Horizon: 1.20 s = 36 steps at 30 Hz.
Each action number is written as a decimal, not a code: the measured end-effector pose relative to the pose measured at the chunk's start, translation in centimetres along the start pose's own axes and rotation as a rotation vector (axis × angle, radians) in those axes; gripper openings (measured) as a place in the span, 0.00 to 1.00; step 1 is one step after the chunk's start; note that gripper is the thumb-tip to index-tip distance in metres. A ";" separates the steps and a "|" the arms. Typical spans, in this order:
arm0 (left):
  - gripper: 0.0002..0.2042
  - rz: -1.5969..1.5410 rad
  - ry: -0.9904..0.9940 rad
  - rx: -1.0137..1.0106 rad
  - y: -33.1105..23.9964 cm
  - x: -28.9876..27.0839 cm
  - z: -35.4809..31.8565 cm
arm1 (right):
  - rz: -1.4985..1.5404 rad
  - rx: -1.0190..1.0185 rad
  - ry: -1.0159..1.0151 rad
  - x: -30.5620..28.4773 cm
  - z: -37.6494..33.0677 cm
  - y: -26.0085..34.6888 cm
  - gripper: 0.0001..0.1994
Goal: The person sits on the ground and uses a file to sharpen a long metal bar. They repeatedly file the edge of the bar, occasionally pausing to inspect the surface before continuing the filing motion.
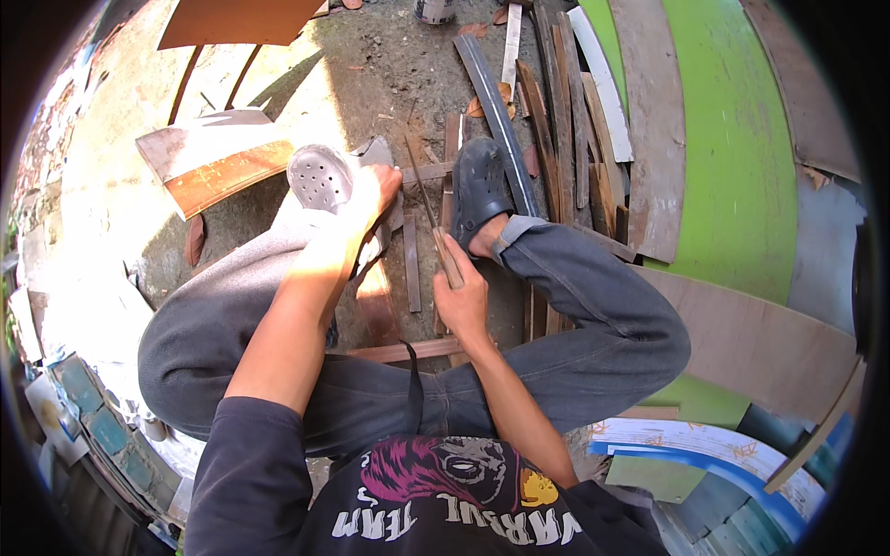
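My right hand (462, 295) is wrapped round the wooden handle of a long, thin-bladed handsaw (425, 190). Its blade is seen edge-on, pointing away from me, and its teeth cannot be made out. The blade crosses a short wood strip (432, 172) that lies sideways between my feet. At the strip's left end my left hand (380, 185) is closed on it, beside my grey clog (320, 178); the fingertips are partly hidden. The strip's right end reaches toward my dark clog (481, 185).
Several loose wood strips (567, 120) lie in a pile right of my dark clog. Large green panels (732, 120) and brown boards fill the right side. An orange-brown board (227, 176) lies at left. Low ahead of me is another wood piece (408, 350).
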<state>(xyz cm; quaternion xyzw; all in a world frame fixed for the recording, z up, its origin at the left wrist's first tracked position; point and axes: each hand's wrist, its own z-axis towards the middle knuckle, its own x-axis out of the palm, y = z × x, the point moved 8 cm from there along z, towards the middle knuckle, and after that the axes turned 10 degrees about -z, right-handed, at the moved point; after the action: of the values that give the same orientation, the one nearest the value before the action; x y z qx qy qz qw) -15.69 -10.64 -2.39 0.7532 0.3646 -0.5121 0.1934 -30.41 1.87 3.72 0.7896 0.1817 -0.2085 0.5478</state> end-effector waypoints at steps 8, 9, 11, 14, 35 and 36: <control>0.29 0.383 0.098 0.141 -2.3 -3.1 -3.1 | -0.012 -0.059 -0.013 0.2 0.2 -0.5 0.27; 0.29 0.436 0.110 0.169 -2.8 -3.5 -3.4 | -0.010 -0.031 -0.004 0.1 1.2 -0.7 0.27; 0.29 0.421 0.105 0.160 -2.9 -3.7 -3.5 | -0.001 0.022 0.026 0.3 2.2 -0.6 0.27; 0.24 -0.014 -0.009 -0.041 -0.1 1.9 -0.2 | 0.013 -0.065 -0.034 -1.5 -3.5 -0.4 0.26; 0.31 0.403 -0.273 0.026 -1.6 1.7 -2.2 | -0.027 -0.046 -0.008 -1.2 1.3 0.4 0.26; 0.29 0.405 -0.256 0.030 -2.1 1.3 -2.2 | -0.039 -0.011 0.011 -1.2 1.0 0.2 0.26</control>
<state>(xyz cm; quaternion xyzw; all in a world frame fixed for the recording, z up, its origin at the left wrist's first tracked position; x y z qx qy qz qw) -15.58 -7.35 -2.49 0.7426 0.1708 -0.5597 0.3257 -31.48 0.83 4.23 0.7839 0.2009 -0.2138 0.5472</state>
